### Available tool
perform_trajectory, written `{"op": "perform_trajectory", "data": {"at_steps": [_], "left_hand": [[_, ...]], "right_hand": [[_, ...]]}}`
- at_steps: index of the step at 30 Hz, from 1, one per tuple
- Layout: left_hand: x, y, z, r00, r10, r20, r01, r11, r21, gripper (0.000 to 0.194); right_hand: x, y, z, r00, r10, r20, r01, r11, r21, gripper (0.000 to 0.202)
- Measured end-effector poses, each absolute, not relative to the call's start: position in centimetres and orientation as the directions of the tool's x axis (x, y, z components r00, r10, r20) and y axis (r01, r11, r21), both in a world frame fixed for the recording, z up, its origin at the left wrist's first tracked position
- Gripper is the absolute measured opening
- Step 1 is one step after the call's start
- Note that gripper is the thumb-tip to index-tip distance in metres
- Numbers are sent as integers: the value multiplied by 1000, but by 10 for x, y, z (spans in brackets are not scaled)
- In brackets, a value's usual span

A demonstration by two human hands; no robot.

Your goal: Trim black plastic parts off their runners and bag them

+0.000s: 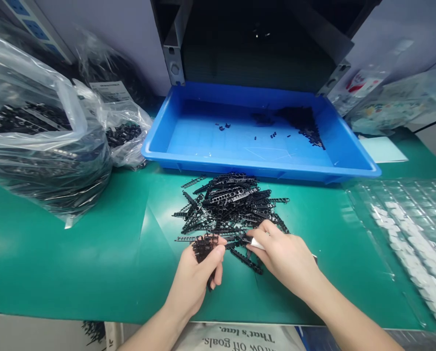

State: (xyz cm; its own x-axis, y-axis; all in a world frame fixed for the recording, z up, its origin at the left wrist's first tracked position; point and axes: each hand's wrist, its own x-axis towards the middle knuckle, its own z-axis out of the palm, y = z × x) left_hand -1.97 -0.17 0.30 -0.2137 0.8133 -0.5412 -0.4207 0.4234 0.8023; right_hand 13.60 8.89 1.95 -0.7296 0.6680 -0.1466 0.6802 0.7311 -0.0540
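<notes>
My left hand [203, 265] is closed around a bunch of black perforated plastic strips [204, 246], their ends sticking up above the fingers. Just right of it, my right hand [282, 253] pinches a slim white tool [257, 243] with a dark tip; the palm hides most of it, so its kind cannot be made out. The tip is at the near edge of a loose pile of black plastic strips [232, 202]. One strip [246, 262] lies below the right fingertips on the green table mat [130, 273].
Behind the pile stands a blue tray [262, 171] with small black pieces inside. Clear bags of black parts [46, 156] stand at left. At right lies a clear plastic tray [364, 214] with rows of white pieces [410, 243]. A dark metal-framed shelf [174, 63] overhangs the blue tray.
</notes>
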Motion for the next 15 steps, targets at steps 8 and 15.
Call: {"op": "perform_trajectory", "data": {"at_steps": [8, 15], "left_hand": [[-23, -3, 0, -171, 827, -536, -384, 445, 809, 33], [-16, 1, 1, -184, 842, -508, -327, 435, 839, 32]], "right_hand": [[138, 95, 19, -761, 635, -132, 648, 753, -116, 10], [138, 91, 33, -613, 790, -2, 441, 340, -830, 15]]}}
